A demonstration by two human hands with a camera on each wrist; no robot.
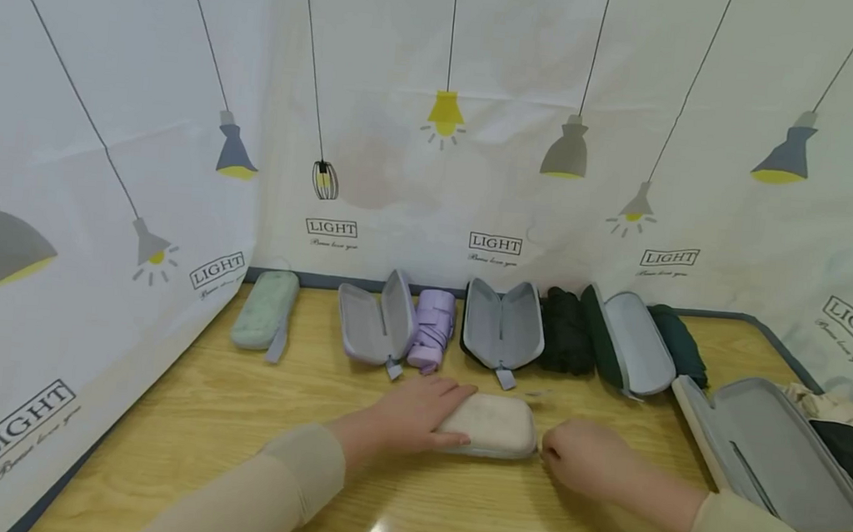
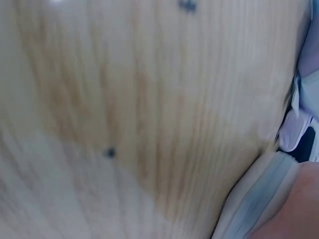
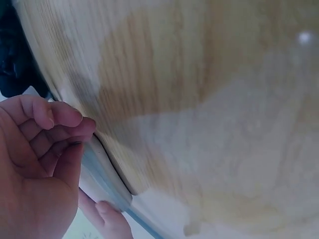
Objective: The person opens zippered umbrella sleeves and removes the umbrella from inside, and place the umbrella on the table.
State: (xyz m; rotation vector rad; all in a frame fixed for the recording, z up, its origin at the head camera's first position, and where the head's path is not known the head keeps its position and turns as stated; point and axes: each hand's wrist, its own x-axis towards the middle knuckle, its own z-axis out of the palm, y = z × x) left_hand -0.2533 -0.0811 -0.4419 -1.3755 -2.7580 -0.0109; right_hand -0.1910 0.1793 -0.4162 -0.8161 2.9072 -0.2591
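Observation:
A cream zip case point(image 1: 492, 424) with a grey zip band lies closed on the wooden table. My left hand point(image 1: 415, 415) holds its left end from above, the thumb along the near edge and the fingers over the far side. At the case's right end, my right hand point(image 1: 584, 458) pinches the zipper pull between thumb and forefinger. Up close in the right wrist view, the right hand point(image 3: 40, 164) has its other fingers curled, and the pull is mostly hidden in the pinch. The left wrist view shows the case's zip band point(image 2: 261, 196) beside the left hand point(image 2: 289, 204).
Along the back stand a closed green case point(image 1: 265, 310), open lilac point(image 1: 377, 321), black point(image 1: 503, 326) and dark green point(image 1: 627, 344) cases, and folded umbrellas, one purple point(image 1: 432, 329), one black point(image 1: 570, 332). A larger open case point(image 1: 788, 453) lies at the right.

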